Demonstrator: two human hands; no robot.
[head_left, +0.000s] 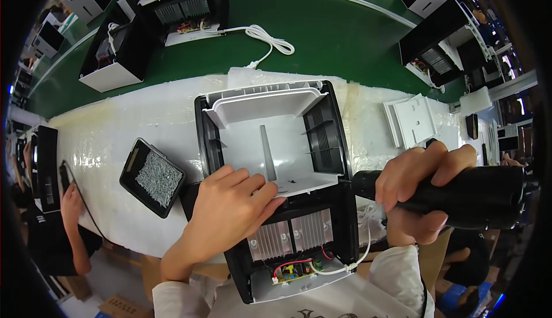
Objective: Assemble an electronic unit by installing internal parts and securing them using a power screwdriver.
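While your left hand rests on the black housing at the centre, your right hand is wrapped around a black cylindrical driver at three o'clock, its nose pointing to nine. The driver's thin shaft appears to meet the housing's right wall; whether the tip is seated, I cannot tell. Your left hand is nearer, its bent fingers over the lower edge of the white liner; whether it grips or merely rests is unclear. From your right hand the housing lies at nine o'clock, its long axis running from just before twelve to just before six, on the white-covered surface. Open-faced, it shows a deep glossy liner towards twelve, a dark vented panel at one o'clock and, towards six, ribbed silver metal blocks, a small circuit board and a white cable.
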